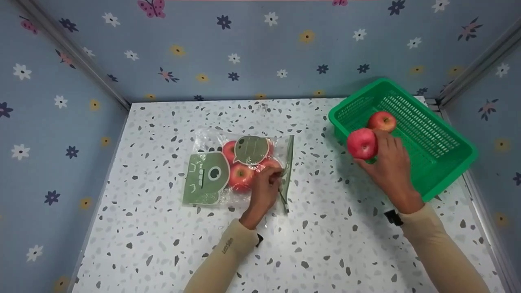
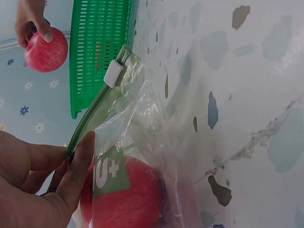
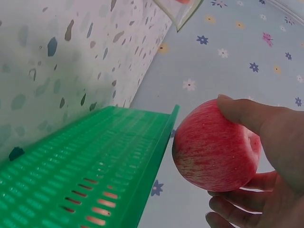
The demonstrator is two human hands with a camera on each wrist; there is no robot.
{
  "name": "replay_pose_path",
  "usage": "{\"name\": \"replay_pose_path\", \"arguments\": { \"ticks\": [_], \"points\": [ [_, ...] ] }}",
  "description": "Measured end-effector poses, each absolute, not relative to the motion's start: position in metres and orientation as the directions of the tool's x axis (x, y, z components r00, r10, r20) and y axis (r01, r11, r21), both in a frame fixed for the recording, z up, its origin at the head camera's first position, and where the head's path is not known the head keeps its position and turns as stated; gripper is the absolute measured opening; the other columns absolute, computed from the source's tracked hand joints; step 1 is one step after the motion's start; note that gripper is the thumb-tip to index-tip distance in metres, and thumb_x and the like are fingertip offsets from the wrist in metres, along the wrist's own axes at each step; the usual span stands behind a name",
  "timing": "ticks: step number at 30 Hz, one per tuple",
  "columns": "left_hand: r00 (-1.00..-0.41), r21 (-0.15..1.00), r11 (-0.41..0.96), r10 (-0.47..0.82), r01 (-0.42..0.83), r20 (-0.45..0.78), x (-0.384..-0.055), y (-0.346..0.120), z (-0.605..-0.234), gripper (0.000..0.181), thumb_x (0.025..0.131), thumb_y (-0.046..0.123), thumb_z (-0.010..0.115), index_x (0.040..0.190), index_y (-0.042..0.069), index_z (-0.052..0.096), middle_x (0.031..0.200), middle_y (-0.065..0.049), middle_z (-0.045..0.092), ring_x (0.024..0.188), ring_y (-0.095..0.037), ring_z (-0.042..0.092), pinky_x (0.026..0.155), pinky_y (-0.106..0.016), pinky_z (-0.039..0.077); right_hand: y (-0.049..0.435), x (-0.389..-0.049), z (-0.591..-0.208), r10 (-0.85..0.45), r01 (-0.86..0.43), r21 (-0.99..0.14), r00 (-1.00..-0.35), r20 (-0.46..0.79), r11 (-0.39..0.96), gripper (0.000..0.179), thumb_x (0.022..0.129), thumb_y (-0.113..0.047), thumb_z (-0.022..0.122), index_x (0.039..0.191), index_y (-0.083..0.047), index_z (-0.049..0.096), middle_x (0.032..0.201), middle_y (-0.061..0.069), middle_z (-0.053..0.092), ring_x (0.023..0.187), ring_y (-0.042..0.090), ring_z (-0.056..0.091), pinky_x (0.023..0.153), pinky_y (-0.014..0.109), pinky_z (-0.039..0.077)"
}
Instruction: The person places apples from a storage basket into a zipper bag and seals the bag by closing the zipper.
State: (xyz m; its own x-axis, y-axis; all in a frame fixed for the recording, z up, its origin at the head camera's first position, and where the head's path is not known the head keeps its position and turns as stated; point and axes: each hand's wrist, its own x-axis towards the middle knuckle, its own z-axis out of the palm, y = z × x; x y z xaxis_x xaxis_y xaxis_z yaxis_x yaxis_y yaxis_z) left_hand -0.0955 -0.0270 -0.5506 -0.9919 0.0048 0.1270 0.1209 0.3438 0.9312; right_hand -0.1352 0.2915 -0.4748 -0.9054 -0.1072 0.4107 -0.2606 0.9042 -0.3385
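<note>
A clear zip bag [image 1: 205, 179] with a green cartoon print lies on the table, several red apples [image 1: 241, 176] inside it. My left hand [image 1: 265, 191] pinches the bag's green zip edge near its opening; in the left wrist view a white slider [image 2: 113, 73] sits on that edge. My right hand [image 1: 388, 162] grips a red apple [image 1: 362, 143] above the left rim of a green basket [image 1: 441, 185]. Another apple [image 1: 382, 121] rests inside the basket. In the right wrist view the thumb and fingers are around the held apple [image 3: 213, 147].
The speckled white table [image 1: 163, 244] ends at a flower-patterned wall [image 1: 252, 49] behind. Similar side walls [image 1: 53, 162] stand at left and right. The basket stands at the table's back right, with its raised rim beside the right forearm.
</note>
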Motion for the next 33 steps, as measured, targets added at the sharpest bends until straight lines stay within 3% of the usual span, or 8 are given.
{"name": "replay_pose_path", "arguments": {
  "ticks": [21,33],
  "points": [
    [-0.991,0.931,0.343,0.004,0.126,0.133,-0.095,-0.027,-0.553,0.025,0.091,-0.015,0.066,0.112,-0.006,0.074,0.102,-0.016,0.073,0.087,-0.022,0.065,0.078,-0.029,0.055,0.232,-0.125,-0.505,-0.210,-0.327,-0.386,-0.925,0.316,0.863,0.091,0.073,-0.024,0.099,0.146,0.001,0.052,0.139,0.023,0.060,0.126,0.041,0.053,0.104,0.057,0.048],
    [-0.986,0.925,0.345,0.001,0.156,0.166,-0.095,-0.028,-0.554,0.024,0.089,-0.016,0.067,0.111,-0.007,0.074,0.102,-0.017,0.073,0.087,-0.025,0.068,0.078,-0.029,0.056,0.196,-0.117,-0.526,-0.248,-0.323,-0.417,-0.943,0.224,0.850,0.088,0.073,-0.028,0.098,0.144,-0.001,0.054,0.139,0.020,0.061,0.127,0.038,0.054,0.101,0.057,0.052]
  ]
}}
